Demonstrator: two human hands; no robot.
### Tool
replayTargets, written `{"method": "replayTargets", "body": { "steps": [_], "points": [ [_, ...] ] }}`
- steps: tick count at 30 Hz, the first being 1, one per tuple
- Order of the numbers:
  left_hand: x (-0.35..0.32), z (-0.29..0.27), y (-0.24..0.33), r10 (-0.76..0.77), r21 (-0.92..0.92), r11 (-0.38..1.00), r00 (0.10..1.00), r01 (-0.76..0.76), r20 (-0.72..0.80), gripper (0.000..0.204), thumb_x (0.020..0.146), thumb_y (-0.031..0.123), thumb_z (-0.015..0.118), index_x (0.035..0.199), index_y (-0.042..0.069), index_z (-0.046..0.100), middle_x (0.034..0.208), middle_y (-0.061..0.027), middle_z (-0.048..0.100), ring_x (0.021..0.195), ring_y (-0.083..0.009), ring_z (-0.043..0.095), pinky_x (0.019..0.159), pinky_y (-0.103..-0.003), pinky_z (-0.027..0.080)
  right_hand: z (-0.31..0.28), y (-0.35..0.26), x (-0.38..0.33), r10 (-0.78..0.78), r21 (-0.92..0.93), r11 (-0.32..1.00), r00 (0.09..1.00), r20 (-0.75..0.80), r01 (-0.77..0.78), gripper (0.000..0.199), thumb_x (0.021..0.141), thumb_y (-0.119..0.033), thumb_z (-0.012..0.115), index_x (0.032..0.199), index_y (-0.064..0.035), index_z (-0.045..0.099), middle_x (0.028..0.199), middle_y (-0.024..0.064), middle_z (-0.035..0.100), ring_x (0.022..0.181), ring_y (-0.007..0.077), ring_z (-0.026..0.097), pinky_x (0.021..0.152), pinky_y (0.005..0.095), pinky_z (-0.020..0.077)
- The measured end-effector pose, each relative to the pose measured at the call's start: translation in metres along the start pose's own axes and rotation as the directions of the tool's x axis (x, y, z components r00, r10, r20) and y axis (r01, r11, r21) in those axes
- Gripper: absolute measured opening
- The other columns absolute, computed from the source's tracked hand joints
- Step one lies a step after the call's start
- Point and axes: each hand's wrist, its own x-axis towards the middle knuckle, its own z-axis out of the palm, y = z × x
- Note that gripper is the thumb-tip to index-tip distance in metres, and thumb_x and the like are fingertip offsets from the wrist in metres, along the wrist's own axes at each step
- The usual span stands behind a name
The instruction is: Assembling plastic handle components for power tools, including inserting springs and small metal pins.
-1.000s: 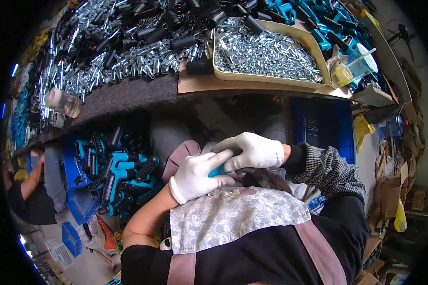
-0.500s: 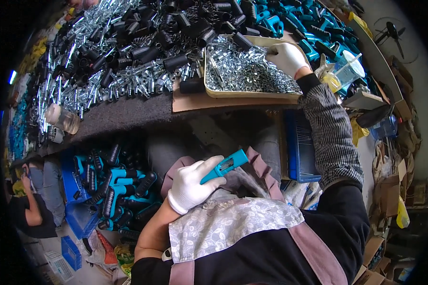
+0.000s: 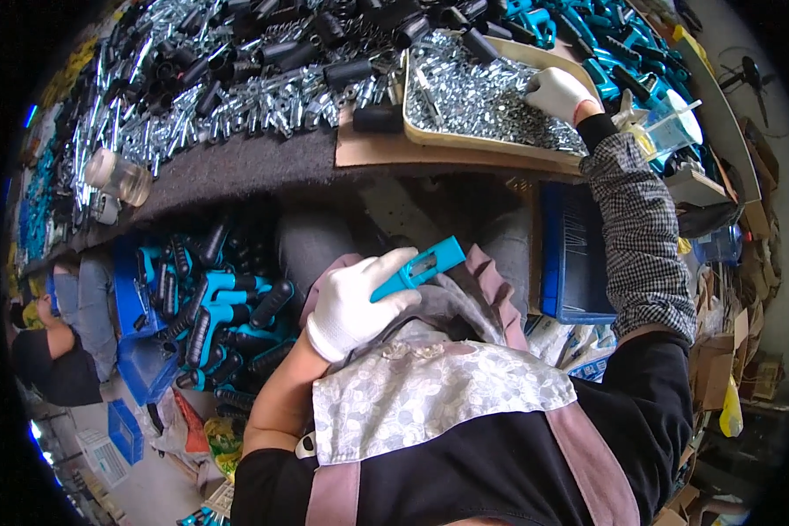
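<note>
My left hand (image 3: 355,302), in a white glove, is closed round a teal plastic tool handle (image 3: 436,261) with a slot along its side, held above my lap. My right hand (image 3: 559,95), also white-gloved, reaches over the right part of a cream tray (image 3: 491,149). Its fingers are curled down against the small metal parts (image 3: 473,96) heaped there. What they pinch, if anything, is hidden from this view. A black plastic sleeve (image 3: 378,119) lies beside the tray's left end.
Silver metal pins (image 3: 280,110) and black sleeves cover the left of the bench; teal handles (image 3: 618,44) lie at the far right. A clear jar (image 3: 118,177) stands near the edge. Below are black-and-teal grips (image 3: 228,324) and a blue crate (image 3: 579,263). Another person (image 3: 57,359) is at far left.
The whole view has shifted a little. My right hand stays over the tray with its fingers curled in more, and my left hand still holds the teal handle.
</note>
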Motion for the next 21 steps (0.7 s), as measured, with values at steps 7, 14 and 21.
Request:
{"method": "replayTargets", "body": {
  "steps": [7,14,21],
  "points": [
    [-0.006,-0.007,-0.005,0.002,0.085,0.996,1.000,-0.001,-0.010,0.049,0.073,0.023,0.082,0.117,0.006,0.067,0.086,-0.0158,0.070,0.074,-0.0339,0.068,0.068,-0.039,0.055,-0.012,-0.003,-0.013,-0.115,-0.033,0.993,0.977,-0.180,0.110,0.026,0.082,-0.027,0.065,0.090,-0.0029,0.072,0.085,0.0209,0.069,0.082,0.0365,0.069,0.074,0.0426,0.0543],
    [-0.011,-0.006,-0.017,-0.029,0.148,0.989,0.999,0.022,0.042,0.038,0.074,0.024,0.080,0.108,0.012,0.068,0.079,-0.0129,0.069,0.071,-0.0342,0.068,0.065,-0.041,0.056,-0.030,-0.159,-0.100,-0.480,0.527,0.709,0.868,-0.127,0.469,0.014,0.083,-0.012,0.066,0.094,-0.0047,0.068,0.089,0.0165,0.068,0.087,0.0356,0.067,0.078,0.0406,0.0539],
    [0.015,-0.004,-0.018,-0.066,0.134,0.990,0.989,0.048,0.134,0.035,0.079,0.031,0.073,0.109,0.013,0.068,0.082,-0.0150,0.069,0.075,-0.0357,0.069,0.066,-0.044,0.055,0.003,-0.182,-0.127,-0.602,0.628,0.595,0.796,-0.066,0.502,0.013,0.078,-0.011,0.072,0.089,-0.0061,0.069,0.089,0.0116,0.065,0.088,0.0331,0.064,0.078,0.0410,0.0518]
  ]
}}
